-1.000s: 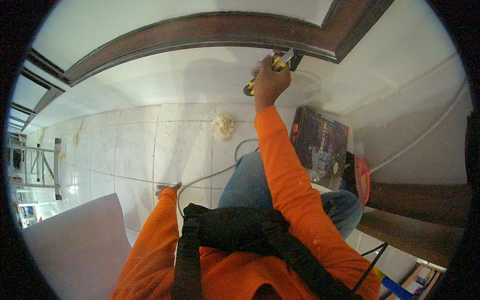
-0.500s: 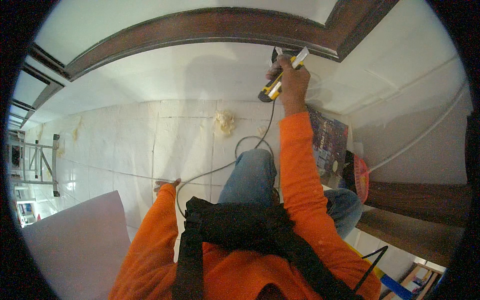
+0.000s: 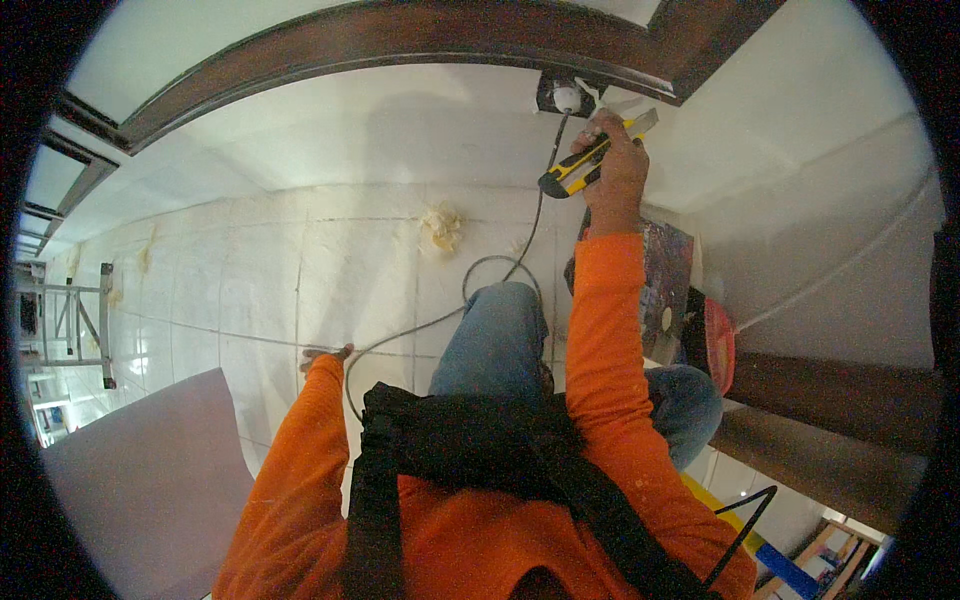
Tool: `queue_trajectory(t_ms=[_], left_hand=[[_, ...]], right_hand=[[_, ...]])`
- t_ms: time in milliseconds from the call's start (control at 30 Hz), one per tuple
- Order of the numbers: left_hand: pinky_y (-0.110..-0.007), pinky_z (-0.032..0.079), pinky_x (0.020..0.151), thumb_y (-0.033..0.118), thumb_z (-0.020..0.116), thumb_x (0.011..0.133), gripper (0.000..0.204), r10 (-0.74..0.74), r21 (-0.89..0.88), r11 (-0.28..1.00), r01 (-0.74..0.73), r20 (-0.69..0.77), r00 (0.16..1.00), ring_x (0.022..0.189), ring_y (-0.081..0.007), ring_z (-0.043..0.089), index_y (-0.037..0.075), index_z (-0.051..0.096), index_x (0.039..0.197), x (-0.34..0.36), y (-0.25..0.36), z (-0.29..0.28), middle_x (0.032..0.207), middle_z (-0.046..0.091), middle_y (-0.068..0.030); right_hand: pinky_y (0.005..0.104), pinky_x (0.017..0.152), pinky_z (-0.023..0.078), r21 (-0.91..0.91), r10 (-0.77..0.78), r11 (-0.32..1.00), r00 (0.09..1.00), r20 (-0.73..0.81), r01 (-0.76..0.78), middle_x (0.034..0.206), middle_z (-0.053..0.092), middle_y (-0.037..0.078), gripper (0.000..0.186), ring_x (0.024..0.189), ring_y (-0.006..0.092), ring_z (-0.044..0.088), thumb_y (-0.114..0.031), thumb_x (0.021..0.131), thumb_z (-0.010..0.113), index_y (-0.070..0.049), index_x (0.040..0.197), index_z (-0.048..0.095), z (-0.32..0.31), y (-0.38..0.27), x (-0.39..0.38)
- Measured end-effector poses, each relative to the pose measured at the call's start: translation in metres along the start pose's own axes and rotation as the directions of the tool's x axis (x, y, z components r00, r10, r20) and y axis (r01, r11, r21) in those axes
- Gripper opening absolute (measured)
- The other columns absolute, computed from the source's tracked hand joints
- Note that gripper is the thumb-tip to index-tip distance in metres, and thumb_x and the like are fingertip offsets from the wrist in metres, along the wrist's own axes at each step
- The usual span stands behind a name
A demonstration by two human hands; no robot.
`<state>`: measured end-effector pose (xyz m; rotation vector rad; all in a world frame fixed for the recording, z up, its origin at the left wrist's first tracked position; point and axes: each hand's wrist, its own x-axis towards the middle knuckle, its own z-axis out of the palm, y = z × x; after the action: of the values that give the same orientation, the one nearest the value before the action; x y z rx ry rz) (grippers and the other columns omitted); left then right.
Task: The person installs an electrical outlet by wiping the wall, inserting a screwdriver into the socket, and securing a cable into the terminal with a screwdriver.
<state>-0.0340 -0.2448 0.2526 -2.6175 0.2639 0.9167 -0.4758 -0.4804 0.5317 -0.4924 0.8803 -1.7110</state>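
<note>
My right hand (image 3: pixel 618 165) is closed around a yellow-and-black utility knife (image 3: pixel 568 178), its pale blade end sticking out beyond the hand. A thin white strip (image 3: pixel 590 95) shows at the fingertips; whether they pinch it I cannot tell. Just beside is a black wall socket (image 3: pixel 548 93) with a round white plug (image 3: pixel 567 99) in it. From the plug a grey cable (image 3: pixel 541 200) runs down and loops over the floor. My left hand (image 3: pixel 325 356) is low at the tiled floor beside the cable, fingers apart and apparently holding nothing.
A crumpled cream-coloured clump (image 3: pixel 441 229) lies on the tiles. Dark wooden trim (image 3: pixel 400 42) borders the wall above. To the right are a printed box (image 3: pixel 665 280) and a red basket (image 3: pixel 718 345). A metal ladder (image 3: pixel 75 325) and a greyish sheet (image 3: pixel 150 480) are on the left.
My right hand with the utility knife has moved right and slightly down, uncovering the socket and plug. My left hand stays nearly in place.
</note>
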Motion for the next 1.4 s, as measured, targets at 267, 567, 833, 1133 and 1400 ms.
queue_trajectory(t_ms=[267, 567, 833, 1133, 1400], left_hand=[[-0.051, 0.019, 0.107, 0.074, 0.067, 0.049, 0.137, -0.008, 0.126, 0.992, 0.003, 0.041, 0.999, 0.133, -0.0422, 0.010, 0.007, -0.010, 0.141, 0.004, 0.002, 0.000, 0.146, -0.001, -0.0226], [-0.041, 0.026, 0.105, 0.051, 0.066, 0.069, 0.091, 0.497, 0.208, 0.867, -0.452, -0.327, 0.804, 0.130, -0.0341, 0.025, 0.004, 0.025, 0.136, 0.003, -0.007, 0.003, 0.141, 0.025, -0.0191], [-0.032, 0.049, 0.067, 0.030, 0.056, 0.087, 0.030, 0.787, -0.105, -0.182, -0.978, -0.612, -0.081, 0.075, -0.0202, 0.062, 0.002, 0.062, 0.096, -0.236, 0.198, -0.084, 0.084, 0.065, -0.0122], [-0.024, 0.045, 0.050, 0.039, 0.059, 0.084, 0.040, 0.774, -0.335, -0.214, -0.918, -0.631, 0.050, 0.054, -0.0106, 0.057, 0.001, 0.063, 0.074, -0.389, 0.277, -0.117, 0.064, 0.062, -0.0057], [-0.038, 0.047, 0.065, 0.043, 0.056, 0.083, 0.038, 0.674, -0.072, -0.142, -0.987, -0.737, -0.043, 0.068, -0.0331, 0.062, 0.009, 0.064, 0.070, -0.411, 0.285, -0.113, 0.067, 0.063, -0.0123]], right_hand=[[0.0289, 0.044, 0.042, 0.176, -0.149, 0.968, 0.974, -0.170, 0.178, 0.058, 0.048, 0.002, 0.011, 0.045, 0.0142, 0.047, -0.015, 0.082, 0.059, -0.007, 0.080, 0.051, -0.025, -0.021, -0.023], [0.0256, 0.040, 0.040, -0.415, -0.111, 0.909, 0.983, -0.146, 0.041, 0.061, 0.053, 0.003, 0.017, 0.044, 0.0124, 0.050, -0.018, 0.077, 0.066, -0.007, 0.077, 0.054, -0.024, -0.003, -0.029], [0.0245, 0.042, 0.046, -0.342, -0.086, 0.939, 0.989, -0.119, 0.040, 0.072, 0.061, 0.006, 0.016, 0.051, 0.0129, 0.056, -0.010, 0.079, 0.063, -0.004, 0.091, 0.055, -0.044, 0.007, -0.020], [0.0247, 0.040, 0.041, -0.101, -0.004, 0.995, 0.959, -0.284, -0.025, 0.072, 0.056, 0.006, 0.013, 0.048, 0.0112, 0.050, -0.010, 0.082, 0.061, -0.004, 0.091, 0.054, -0.057, 0.020, -0.010], [0.0233, 0.038, 0.038, -0.014, 0.038, 0.999, 0.946, -0.321, -0.045, 0.070, 0.058, 0.006, 0.009, 0.045, 0.0108, 0.049, -0.010, 0.082, 0.060, -0.005, 0.089, 0.055, -0.063, 0.025, -0.003]])
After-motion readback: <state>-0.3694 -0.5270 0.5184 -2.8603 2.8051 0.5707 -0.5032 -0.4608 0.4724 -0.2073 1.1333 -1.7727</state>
